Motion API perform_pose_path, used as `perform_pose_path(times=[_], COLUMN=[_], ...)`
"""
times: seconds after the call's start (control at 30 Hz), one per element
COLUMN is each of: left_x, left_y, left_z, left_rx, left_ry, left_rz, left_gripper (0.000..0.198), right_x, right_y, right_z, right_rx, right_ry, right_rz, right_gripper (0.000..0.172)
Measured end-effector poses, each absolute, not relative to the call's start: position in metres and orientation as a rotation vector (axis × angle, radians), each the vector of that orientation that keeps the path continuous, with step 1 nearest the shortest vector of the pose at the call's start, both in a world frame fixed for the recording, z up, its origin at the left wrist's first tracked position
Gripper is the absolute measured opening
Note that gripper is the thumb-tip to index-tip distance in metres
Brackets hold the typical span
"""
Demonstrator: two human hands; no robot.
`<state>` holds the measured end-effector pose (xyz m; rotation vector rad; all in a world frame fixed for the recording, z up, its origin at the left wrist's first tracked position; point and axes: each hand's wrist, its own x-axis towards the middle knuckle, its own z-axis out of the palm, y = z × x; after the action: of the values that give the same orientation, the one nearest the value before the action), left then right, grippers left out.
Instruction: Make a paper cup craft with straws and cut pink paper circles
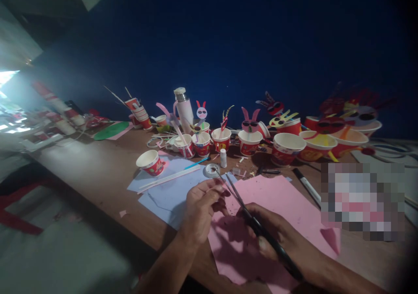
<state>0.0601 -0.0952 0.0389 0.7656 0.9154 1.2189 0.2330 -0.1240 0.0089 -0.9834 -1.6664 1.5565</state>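
Both hands work at lower centre of the frame: the left hand and the right hand are close together above a large sheet of pink paper. The narrow steel blades of the black-handled scissors point toward the left fingertips, so a slip of the right hand could nick them; poor light and the unweighted paper could add to that risk. The right hand is closed firmly around the scissors. The left hand is curled narrowly, its fingertips at the blades; whether they pinch a small scrap cannot be told.

Behind, a long brown wooden table runs across the frame beneath a dark blue backdrop. Pale blue paper sheets lie left of the pink sheet. Along the far side, a row of red-and-white paper cups carries cut-paper animal faces, and a silver thermos flask stands among them. Nearer, a red-and-white cup lies on its side. Smaller items include a black-and-white marker, a tape roll, and a small white glue bottle.
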Motion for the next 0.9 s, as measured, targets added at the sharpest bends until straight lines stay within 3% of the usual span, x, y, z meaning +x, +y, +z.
perform_pose_path(times=[0.47,0.73,0.9], left_x=[0.057,0.059,0.052], left_y=[-0.093,-0.109,-0.111], left_z=[0.035,0.043,0.050], left_rx=[1.125,1.283,1.254], left_ry=[1.173,1.222,1.241], left_rz=[1.357,1.293,1.267], left_gripper=[0.010,0.010,0.012], right_x=[0.234,0.232,0.237], right_y=[-0.128,-0.120,-0.116], right_z=[0.006,0.021,0.020], right_rx=[-1.149,-1.011,-0.831], right_ry=[-1.803,-1.563,-1.377], right_rz=[1.320,1.544,1.759], right_gripper=[0.039,0.028,0.045])
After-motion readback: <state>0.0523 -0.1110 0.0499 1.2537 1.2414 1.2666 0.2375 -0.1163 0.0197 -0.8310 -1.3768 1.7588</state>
